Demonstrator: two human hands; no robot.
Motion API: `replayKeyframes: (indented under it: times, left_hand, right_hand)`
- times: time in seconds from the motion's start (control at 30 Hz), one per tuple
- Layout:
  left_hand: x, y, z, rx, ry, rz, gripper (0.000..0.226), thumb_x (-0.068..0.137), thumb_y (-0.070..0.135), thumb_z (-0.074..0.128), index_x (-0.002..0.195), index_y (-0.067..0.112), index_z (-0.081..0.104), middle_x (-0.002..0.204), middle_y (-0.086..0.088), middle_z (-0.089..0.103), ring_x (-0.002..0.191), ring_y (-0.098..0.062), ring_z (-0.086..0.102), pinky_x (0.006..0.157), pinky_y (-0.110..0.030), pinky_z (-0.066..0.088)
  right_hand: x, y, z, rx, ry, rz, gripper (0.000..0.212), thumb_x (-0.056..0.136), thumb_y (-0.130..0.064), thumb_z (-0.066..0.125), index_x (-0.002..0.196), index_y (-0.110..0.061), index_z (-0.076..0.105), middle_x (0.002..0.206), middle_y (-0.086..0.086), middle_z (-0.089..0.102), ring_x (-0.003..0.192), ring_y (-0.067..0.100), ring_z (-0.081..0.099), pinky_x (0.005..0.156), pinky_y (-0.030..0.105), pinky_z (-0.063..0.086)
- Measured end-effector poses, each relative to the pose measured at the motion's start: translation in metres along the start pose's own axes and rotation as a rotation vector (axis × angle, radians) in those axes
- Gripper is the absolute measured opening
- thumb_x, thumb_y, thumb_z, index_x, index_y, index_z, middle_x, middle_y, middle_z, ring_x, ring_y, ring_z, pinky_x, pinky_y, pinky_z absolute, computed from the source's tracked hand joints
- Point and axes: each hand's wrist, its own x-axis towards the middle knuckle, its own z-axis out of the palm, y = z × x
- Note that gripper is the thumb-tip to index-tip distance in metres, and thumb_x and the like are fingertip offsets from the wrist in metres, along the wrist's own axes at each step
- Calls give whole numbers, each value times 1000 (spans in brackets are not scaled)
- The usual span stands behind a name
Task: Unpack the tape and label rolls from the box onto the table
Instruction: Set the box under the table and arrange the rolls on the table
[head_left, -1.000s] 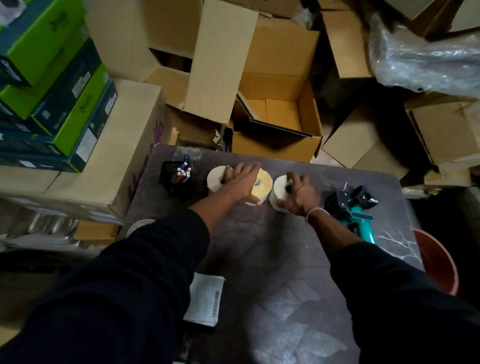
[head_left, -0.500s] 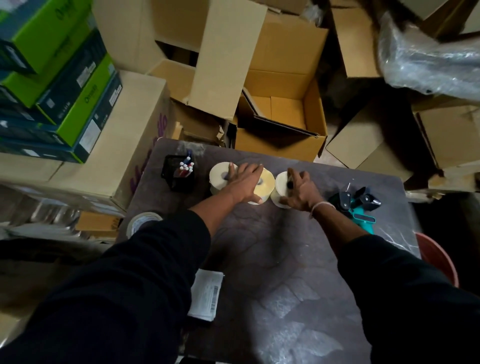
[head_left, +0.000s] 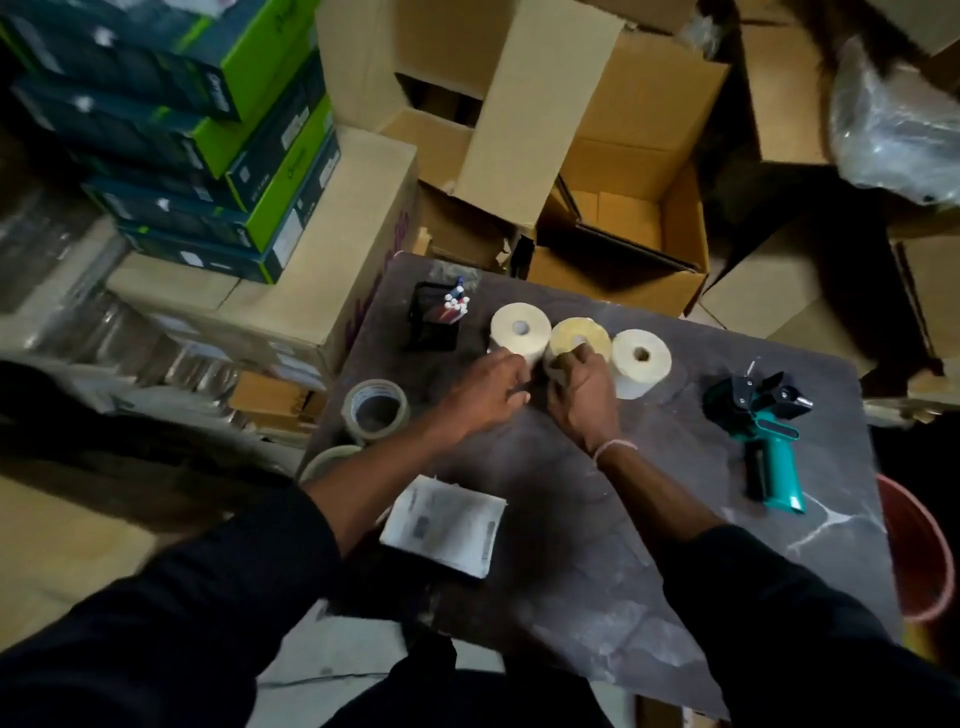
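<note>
While three rolls (head_left: 580, 340) stand in a row on the worktop (head_left: 597, 519), right hand (head_left: 582, 397) grips the middle one; left hand (head_left: 488, 387), fingers loosely bent, holds nothing.

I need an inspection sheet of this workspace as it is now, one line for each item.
Surface: dark marbled table, dusty.
Job's things: three label rolls upright in a row; two tape rolls at the left edge.
Clutter: tape dispenser, pen holder, paper sheet.
Grippers: left hand rests against the left roll; right hand holds the middle roll.
Cables: nothing seen.
Surroundings: open cardboard boxes, stacked green boxes, red bucket.
</note>
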Motion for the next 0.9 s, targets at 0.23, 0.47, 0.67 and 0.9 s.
replayKeyframes:
  times: [0.23,0.47,0.67,0.9]
  left_hand:
    - [-44,-76,-77,10,58,-383,20,91,27,71,80,11,65,81,-11,70,78,-24,65,65,-28,39]
    - [-80,-138,-110,145,-218,-735,37,95,35,65,96,-1,66,92,-26,73,79,-36,72,64,-39,54]
    - [-81,-141,-90,-180,-127,-817,20,101,19,59,100,-1,59,91,-27,73,73,-35,76,70,-48,64]
    - [-95,-146,-103,-187,-331,-666,66,76,75,68,80,9,68,75,-8,74,75,-25,75,66,-40,62]
  right_hand:
    - [-7,-91,60,306,-291,12,20,81,-25,64,87,-7,72,82,12,72,70,29,67,66,39,55]
    - [-2,-146,118,447,-613,270,48,73,-62,60,91,-19,70,69,8,75,74,29,74,85,48,57]
    - [3,-159,130,242,-545,278,56,81,-62,50,109,-16,68,97,11,75,92,31,72,85,36,57]
    - [18,-132,132,343,-392,329,55,71,-47,58,114,-15,70,106,10,75,97,31,70,89,43,57]
